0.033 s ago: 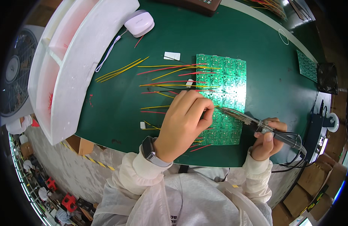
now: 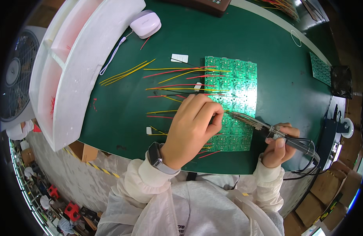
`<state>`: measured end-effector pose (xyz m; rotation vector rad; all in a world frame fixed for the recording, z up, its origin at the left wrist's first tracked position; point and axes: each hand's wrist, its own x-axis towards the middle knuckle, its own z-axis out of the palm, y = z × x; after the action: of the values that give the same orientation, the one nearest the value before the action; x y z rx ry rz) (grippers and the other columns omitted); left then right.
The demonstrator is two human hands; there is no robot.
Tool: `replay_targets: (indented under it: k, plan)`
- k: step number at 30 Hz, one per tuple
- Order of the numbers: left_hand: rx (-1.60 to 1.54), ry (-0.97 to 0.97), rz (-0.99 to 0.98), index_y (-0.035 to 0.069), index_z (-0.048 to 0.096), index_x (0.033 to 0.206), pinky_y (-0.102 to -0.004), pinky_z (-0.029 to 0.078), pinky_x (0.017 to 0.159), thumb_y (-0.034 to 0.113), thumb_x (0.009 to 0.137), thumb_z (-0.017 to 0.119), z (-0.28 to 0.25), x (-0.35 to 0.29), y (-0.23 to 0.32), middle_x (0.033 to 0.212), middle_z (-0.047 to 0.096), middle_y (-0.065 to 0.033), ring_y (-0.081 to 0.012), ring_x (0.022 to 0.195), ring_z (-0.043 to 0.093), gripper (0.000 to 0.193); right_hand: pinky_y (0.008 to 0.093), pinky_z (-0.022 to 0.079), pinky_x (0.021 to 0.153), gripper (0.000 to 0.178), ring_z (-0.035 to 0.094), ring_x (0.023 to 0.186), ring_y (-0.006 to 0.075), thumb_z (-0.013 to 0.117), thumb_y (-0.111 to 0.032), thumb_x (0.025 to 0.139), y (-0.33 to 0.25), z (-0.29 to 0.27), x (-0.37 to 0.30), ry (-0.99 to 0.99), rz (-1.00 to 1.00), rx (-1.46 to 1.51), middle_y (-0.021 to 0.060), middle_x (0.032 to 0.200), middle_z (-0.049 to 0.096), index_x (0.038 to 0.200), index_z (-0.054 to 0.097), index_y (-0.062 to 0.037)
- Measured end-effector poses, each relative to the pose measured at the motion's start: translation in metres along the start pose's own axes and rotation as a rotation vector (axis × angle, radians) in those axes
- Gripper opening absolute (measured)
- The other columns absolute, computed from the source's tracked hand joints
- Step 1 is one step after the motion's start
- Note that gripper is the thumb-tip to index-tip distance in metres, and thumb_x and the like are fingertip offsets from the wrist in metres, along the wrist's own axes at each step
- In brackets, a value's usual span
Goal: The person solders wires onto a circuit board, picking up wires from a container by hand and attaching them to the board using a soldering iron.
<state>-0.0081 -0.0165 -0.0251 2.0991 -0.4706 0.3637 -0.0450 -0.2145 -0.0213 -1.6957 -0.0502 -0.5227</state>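
Observation:
A green panel of circuit boards lies on the green work table, with red, yellow and black wires running leftward from it. Over the panel's left part, my left hand is closed in a pinch on a thin wire; the fingers hide most of it. A bit of yellow shows just past the fingertips. My right hand holds a soldering iron with cables trailing from its rear. The iron's tip points left and sits at the board, close beside my left fingertips.
A white compartment bin stands at the left. Near it lie loose yellow wires and a pale lilac case with a strap. White stickers are beside the panel. A small black fan and another green board are far right.

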Motion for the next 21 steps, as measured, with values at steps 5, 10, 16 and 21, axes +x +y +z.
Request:
replay_targets:
  k: [5, 10, 16, 21]
  plan:
    - [-0.003, -0.001, 0.002, 0.003, 0.052, 0.074, -0.0285, 0.039, 0.054, -0.009, 0.057, 0.062, -0.0003, 0.0002, -0.0001, 0.071, 0.049, -0.0048, -0.0189, 0.063, 0.049, 0.024, 0.0206, 0.037, 0.051, 0.030, 0.045, 0.055, 0.0127, 0.055, -0.024, 0.077, 0.0001, 0.0002, 0.0005, -0.003, -0.003, -0.003, 0.0064, 0.053, 0.047, 0.084, 0.046, 0.0036]
    - [0.006, 0.006, 0.002, 0.003, 0.051, 0.074, -0.0287, 0.039, 0.054, -0.010, 0.057, 0.062, 0.0002, -0.0007, -0.0002, 0.070, 0.049, -0.0047, -0.0190, 0.062, 0.049, 0.024, 0.0206, 0.037, 0.050, 0.031, 0.045, 0.053, 0.0121, 0.055, -0.025, 0.077, -0.0011, 0.0006, -0.0003, -0.003, 0.004, 0.006, 0.0075, 0.056, 0.048, 0.084, 0.046, 0.0036]
    - [0.024, 0.005, 0.018, 0.004, 0.052, 0.074, -0.0290, 0.040, 0.054, -0.009, 0.057, 0.062, -0.0002, -0.0008, 0.0003, 0.071, 0.050, -0.0051, -0.0198, 0.062, 0.049, 0.024, 0.0207, 0.036, 0.049, 0.031, 0.044, 0.051, 0.0115, 0.057, -0.025, 0.076, -0.0016, 0.0014, 0.0004, 0.000, -0.018, 0.011, 0.0094, 0.062, 0.048, 0.083, 0.046, 0.0036]
    - [0.165, -0.034, 0.069, 0.006, 0.051, 0.072, -0.0290, 0.035, 0.054, -0.005, 0.057, 0.064, -0.0036, 0.0001, 0.0028, 0.071, 0.050, -0.0026, -0.0178, 0.061, 0.048, 0.023, 0.0210, 0.035, 0.048, 0.031, 0.043, 0.052, 0.0116, 0.058, -0.024, 0.076, -0.0047, 0.0030, 0.0074, -0.010, -0.035, -0.006, 0.0101, 0.066, 0.048, 0.083, 0.046, 0.0035]
